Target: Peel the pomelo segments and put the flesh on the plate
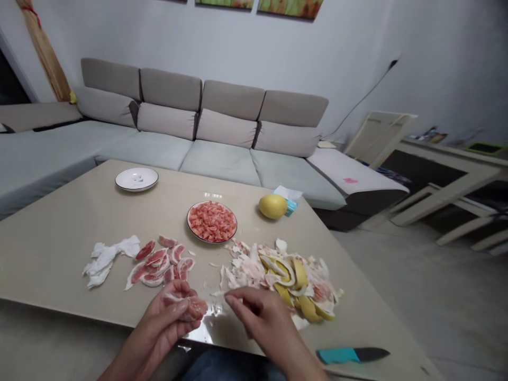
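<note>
My left hand (170,316) is closed around a peeled pomelo segment (196,307) with pink flesh, held above the table's near edge. To its right, my right hand (264,317) has thumb and forefinger pinched together, apart from the segment; anything between the fingertips is too small to make out. Beyond my left hand lies a pile of pomelo segments (159,263) with white membrane on them. A heap of yellow peel and white pith (296,272) lies just beyond my right hand. Small pink flesh pieces fill a dark-rimmed plate (212,222) in the middle of the table.
A knife (353,355) with a turquoise handle lies near the right front edge. A whole yellow fruit (272,206) sits by a tissue pack (291,201). A white plate (137,179) stands far left, crumpled tissue (107,262) nearer. A sofa (222,159) stands behind the table (75,222).
</note>
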`<state>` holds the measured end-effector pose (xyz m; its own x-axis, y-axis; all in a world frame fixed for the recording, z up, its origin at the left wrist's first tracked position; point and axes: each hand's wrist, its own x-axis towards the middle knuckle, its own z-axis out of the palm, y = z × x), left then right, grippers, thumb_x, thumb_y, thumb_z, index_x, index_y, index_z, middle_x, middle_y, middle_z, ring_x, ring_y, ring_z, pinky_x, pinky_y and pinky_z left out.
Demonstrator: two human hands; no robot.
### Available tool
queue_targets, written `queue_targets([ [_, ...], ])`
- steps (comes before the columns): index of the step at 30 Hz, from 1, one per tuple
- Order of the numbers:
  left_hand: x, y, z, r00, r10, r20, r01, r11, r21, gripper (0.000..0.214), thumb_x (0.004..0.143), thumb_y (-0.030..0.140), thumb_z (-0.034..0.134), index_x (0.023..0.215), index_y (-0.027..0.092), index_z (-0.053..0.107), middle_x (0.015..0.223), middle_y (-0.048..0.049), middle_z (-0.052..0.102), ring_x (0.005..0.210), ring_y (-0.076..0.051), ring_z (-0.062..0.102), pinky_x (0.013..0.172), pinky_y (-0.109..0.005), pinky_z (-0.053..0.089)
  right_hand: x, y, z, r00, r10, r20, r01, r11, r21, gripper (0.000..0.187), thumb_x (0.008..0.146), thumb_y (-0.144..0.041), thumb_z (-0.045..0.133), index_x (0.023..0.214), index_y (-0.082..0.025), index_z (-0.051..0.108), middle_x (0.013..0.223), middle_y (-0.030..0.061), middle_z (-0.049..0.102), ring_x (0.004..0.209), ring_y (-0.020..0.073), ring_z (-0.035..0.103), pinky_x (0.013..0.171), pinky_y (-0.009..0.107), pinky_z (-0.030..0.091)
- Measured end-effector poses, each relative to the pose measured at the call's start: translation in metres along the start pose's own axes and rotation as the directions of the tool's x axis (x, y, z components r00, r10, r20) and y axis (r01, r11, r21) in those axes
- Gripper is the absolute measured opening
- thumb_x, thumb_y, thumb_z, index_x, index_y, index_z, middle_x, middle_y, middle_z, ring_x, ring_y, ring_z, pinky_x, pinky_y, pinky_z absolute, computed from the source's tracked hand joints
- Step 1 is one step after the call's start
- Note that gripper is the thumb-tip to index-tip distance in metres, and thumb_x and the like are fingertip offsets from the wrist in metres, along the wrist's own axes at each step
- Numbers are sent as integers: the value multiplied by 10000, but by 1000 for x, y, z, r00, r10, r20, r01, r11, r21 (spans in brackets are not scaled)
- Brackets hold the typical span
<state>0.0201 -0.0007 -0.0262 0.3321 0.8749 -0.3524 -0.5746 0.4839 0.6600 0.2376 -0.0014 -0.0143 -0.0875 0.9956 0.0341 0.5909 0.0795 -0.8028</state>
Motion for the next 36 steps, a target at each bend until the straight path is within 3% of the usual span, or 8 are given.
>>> queue_targets([
  [4, -11, 1, 9, 998, -13, 62, 13, 1000, -3, 219, 757, 212, 765, 917, 165, 623, 817, -44, 702, 744, -153, 670, 748, -305, 555, -24, -21, 17, 995, -98, 31, 88, 968, 235, 541, 726, -354, 783, 1239, -286, 627, 972, 51, 703, 726, 181, 625, 593, 261, 485],
  [6, -14, 0, 11, 997, -29, 78, 33, 998, -49, 223, 763, 193, 761, 941, 159, 631, 816, -50, 718, 736, -156, 686, 727, -295, 570, -29, -25, 25, 987, -155, 44, 134, 939, 317, 607, 692, -331, 816, 1258, -303, 598, 1074, 57, 669, 746, 168, 623, 602, 250, 499],
  [12, -19, -5, 13, 974, -222, 33, 223, 935, -275, 123, 784, 131, 725, 891, 102, 673, 834, -80, 752, 684, -149, 727, 608, -192, 588, -34, -39, 37, 991, -131, -39, 136, 912, 388, 316, 731, -341, 775, 1024, -247, 705, 872, 31, 665, 618, 128, 565, 560, 233, 461],
  [17, -23, -10, 17, 988, -151, -17, 139, 942, -305, 68, 796, 87, 701, 850, 123, 681, 804, -72, 761, 694, -160, 736, 597, -209, 607, -35, -48, 40, 987, -75, -139, 118, 937, 329, 152, 763, -338, 739, 852, -215, 742, 736, 27, 676, 594, 141, 570, 551, 240, 435],
  [23, -21, -12, 10, 992, -125, -24, 115, 959, -258, 209, 688, 177, 826, 824, 114, 679, 751, -70, 752, 590, -141, 708, 570, -203, 594, -34, -48, 40, 984, -123, -132, 156, 949, 273, 136, 847, -261, 630, 852, -215, 757, 763, 51, 724, 638, 166, 625, 580, 252, 450],
  [26, -22, -15, 10, 997, -75, -16, 69, 965, -253, 266, 689, 200, 831, 887, 129, 668, 836, -80, 750, 681, -153, 715, 634, -231, 590, -33, -46, 40, 973, -166, -160, 197, 958, 208, 133, 845, -218, 614, 837, -212, 747, 740, 50, 717, 629, 168, 629, 574, 252, 453],
  [32, -25, -16, 17, 998, -69, 15, 70, 965, -253, 351, 773, 249, 764, 1063, 219, 569, 914, -37, 703, 853, -185, 690, 750, -330, 550, -36, -41, 47, 891, -381, -245, 384, 922, -37, 155, 826, -143, 582, 879, -188, 720, 752, 80, 706, 688, 202, 634, 641, 295, 461],
  [36, -21, -17, 12, 987, -153, 52, 162, 952, -259, 281, 766, 237, 766, 946, 186, 557, 719, 12, 642, 622, -109, 635, 561, -201, 460, -36, -46, 48, 952, -260, -164, 285, 947, 151, 140, 777, -162, 597, 792, -169, 736, 661, 60, 665, 572, 160, 586, 534, 253, 430],
])
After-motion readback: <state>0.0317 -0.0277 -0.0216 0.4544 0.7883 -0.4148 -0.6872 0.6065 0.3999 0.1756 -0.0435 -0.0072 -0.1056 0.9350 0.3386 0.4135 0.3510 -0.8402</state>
